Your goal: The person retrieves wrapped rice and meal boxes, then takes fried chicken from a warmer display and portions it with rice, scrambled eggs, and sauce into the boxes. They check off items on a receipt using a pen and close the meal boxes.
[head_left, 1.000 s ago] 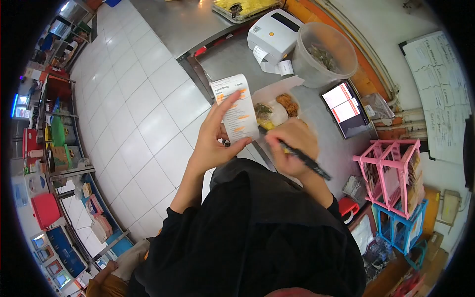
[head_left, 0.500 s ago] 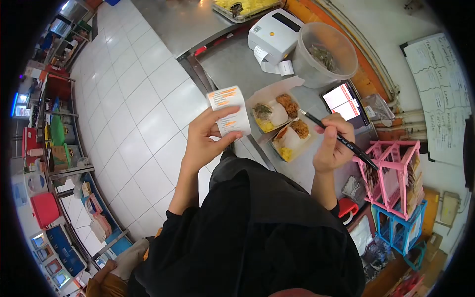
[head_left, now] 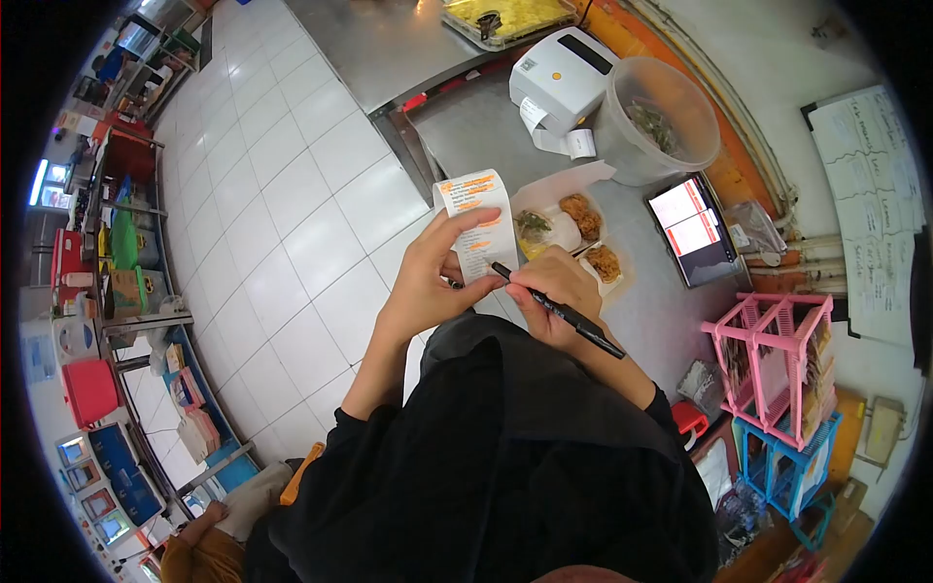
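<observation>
My left hand pinches a long white paper receipt with orange-highlighted lines, holding it up in front of my body. Between the fingers of my right hand is a black marker pen, its tip at the receipt's lower right edge; whether it touches the paper I cannot tell. Just beyond, an open food box on the steel counter contains fried chicken, white rice and greens. A second box with fried chicken is partly hidden behind my right hand.
A white label printer and a clear plastic tub stand at the back of the steel counter. A lit tablet lies to the right, above a pink rack. At lower left, another person's arm shows.
My right hand has moved left with the marker pen, from beside the boxes to the receipt, and now covers part of the nearer box. The camera view has shifted slightly.
</observation>
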Motion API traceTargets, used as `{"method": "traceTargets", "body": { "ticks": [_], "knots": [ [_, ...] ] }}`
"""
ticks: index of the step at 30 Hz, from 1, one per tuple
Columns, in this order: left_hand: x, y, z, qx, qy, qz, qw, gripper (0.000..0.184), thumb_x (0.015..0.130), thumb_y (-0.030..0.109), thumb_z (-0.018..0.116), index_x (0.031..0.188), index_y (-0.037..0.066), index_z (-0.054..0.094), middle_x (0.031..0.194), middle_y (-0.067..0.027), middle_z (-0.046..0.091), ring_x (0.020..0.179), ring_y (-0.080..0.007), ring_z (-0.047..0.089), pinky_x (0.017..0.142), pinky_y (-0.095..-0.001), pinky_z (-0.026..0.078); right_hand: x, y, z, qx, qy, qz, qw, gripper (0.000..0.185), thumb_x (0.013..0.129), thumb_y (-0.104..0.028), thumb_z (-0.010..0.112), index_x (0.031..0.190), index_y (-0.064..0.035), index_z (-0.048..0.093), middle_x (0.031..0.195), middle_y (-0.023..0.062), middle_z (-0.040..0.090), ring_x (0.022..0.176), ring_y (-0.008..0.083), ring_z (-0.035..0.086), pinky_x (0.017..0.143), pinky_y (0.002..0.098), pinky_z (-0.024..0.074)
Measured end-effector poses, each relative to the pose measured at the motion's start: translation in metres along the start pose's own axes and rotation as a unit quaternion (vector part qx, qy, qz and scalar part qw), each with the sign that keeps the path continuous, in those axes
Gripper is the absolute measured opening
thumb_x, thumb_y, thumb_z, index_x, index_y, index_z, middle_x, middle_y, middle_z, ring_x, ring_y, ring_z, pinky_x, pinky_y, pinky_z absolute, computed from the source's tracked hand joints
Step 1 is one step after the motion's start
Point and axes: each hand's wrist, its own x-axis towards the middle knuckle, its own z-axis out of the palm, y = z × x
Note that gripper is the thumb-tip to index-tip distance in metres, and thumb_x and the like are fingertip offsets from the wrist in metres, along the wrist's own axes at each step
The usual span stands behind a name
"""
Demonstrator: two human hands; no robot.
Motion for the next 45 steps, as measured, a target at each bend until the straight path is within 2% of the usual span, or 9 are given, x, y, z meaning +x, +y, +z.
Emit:
{"method": "traceTargets", "body": {
  "ticks": [18, 23, 24, 25, 28, 30, 34, 39, 45],
  "knots": [
    [0.011, -0.011, 0.015, 0.079, -0.031, 0.044, 0.995, 0.072, 0.063, -0.005, 0.076, 0.129, 0.010, 0.050, 0.122, -0.0111, 0.052, 0.096, -0.0183, 0.062, 0.060, -0.0230, 0.055, -0.009, -0.006, -0.025, -0.057, -0.008, 0.084, 0.995, 0.016, 0.075, -0.002, 0.071, 0.085, -0.0049, 0.059, 0.075, 0.0082, 0.057, 0.066, 0.0268, 0.055, 0.059, 0.0343, 0.0432],
    [0.051, -0.021, 0.052, 0.183, -0.111, 0.069, 0.974, 0.051, 0.076, -0.005, 0.063, 0.124, 0.007, 0.054, 0.119, -0.0151, 0.054, 0.099, -0.0265, 0.061, 0.067, -0.0300, 0.056, -0.071, -0.015, -0.143, -0.311, 0.076, 0.191, 0.928, 0.010, 0.084, -0.010, 0.058, 0.089, -0.0019, 0.060, 0.080, 0.0178, 0.057, 0.080, 0.0375, 0.055, 0.075, 0.0445, 0.0433],
    [0.066, -0.025, 0.067, 0.227, -0.140, 0.110, 0.958, 0.044, 0.078, -0.003, 0.061, 0.121, 0.008, 0.056, 0.114, -0.0149, 0.056, 0.095, -0.0291, 0.062, 0.067, -0.0332, 0.054, -0.118, -0.023, -0.183, -0.441, 0.083, 0.296, 0.843, 0.018, 0.088, -0.017, 0.054, 0.091, -0.0002, 0.060, 0.085, 0.0209, 0.061, 0.081, 0.0389, 0.058, 0.073, 0.0468, 0.0455],
    [0.081, -0.030, 0.085, 0.271, -0.154, 0.150, 0.938, 0.038, 0.080, -0.001, 0.058, 0.117, 0.009, 0.059, 0.110, -0.0147, 0.058, 0.092, -0.0318, 0.062, 0.067, -0.0363, 0.052, -0.143, -0.052, -0.227, -0.471, -0.015, 0.589, 0.656, 0.024, 0.089, -0.022, 0.052, 0.095, 0.0005, 0.058, 0.087, 0.0224, 0.064, 0.080, 0.0399, 0.062, 0.069, 0.0492, 0.0470],
    [0.127, -0.030, 0.158, 0.342, -0.235, 0.293, 0.861, 0.026, 0.081, 0.001, 0.056, 0.104, 0.009, 0.061, 0.104, -0.0139, 0.059, 0.086, -0.0360, 0.060, 0.069, -0.0417, 0.050, -0.281, -0.115, -0.307, -0.571, -0.005, 0.728, 0.378, 0.039, 0.085, -0.020, 0.043, 0.120, -0.0024, 0.040, 0.090, 0.0261, 0.065, 0.085, 0.0407, 0.065, 0.073, 0.0514, 0.0504],
    [0.146, -0.017, 0.217, 0.380, -0.284, 0.306, 0.825, 0.014, 0.079, 0.001, 0.057, 0.089, 0.009, 0.060, 0.099, -0.0123, 0.059, 0.083, -0.0375, 0.060, 0.069, -0.0449, 0.048, -0.316, -0.139, -0.325, -0.526, -0.059, 0.794, 0.299, 0.035, 0.084, -0.018, 0.046, 0.117, -0.0059, 0.049, 0.101, 0.0241, 0.065, 0.095, 0.0377, 0.064, 0.078, 0.0488, 0.0507],
    [0.205, -0.102, 0.317, 0.416, -0.283, 0.271, 0.820, 0.029, 0.078, 0.009, 0.063, 0.102, 0.005, 0.048, 0.103, -0.0163, 0.056, 0.085, -0.0379, 0.060, 0.069, -0.0450, 0.049, -0.342, -0.135, -0.337, -0.502, -0.199, 0.755, 0.371, 0.025, 0.085, -0.018, 0.048, 0.102, -0.0083, 0.063, 0.101, 0.0201, 0.066, 0.094, 0.0355, 0.065, 0.075, 0.0475, 0.0524],
    [0.150, -0.068, 0.267, 0.302, -0.134, 0.255, 0.909, 0.059, 0.070, 0.022, 0.075, 0.113, -0.002, 0.042, 0.115, -0.0206, 0.049, 0.102, -0.0388, 0.054, 0.081, -0.0443, 0.046, -0.329, -0.091, -0.346, -0.524, -0.275, 0.697, 0.406, 0.029, 0.074, -0.021, 0.064, 0.098, -0.0063, 0.068, 0.107, 0.0170, 0.064, 0.107, 0.0357, 0.056, 0.087, 0.0489, 0.0469],
    [0.021, -0.104, 0.181, 0.338, -0.025, 0.007, 0.941, 0.070, 0.066, 0.022, 0.078, 0.122, 0.002, 0.041, 0.114, -0.0208, 0.050, 0.104, -0.0375, 0.051, 0.087, -0.0421, 0.044, -0.211, 0.077, -0.265, -0.353, -0.106, 0.320, 0.873, 0.063, 0.066, -0.002, 0.066, 0.127, -0.0063, 0.049, 0.126, 0.0168, 0.050, 0.118, 0.0335, 0.045, 0.099, 0.0411, 0.0399]
  ]
}}
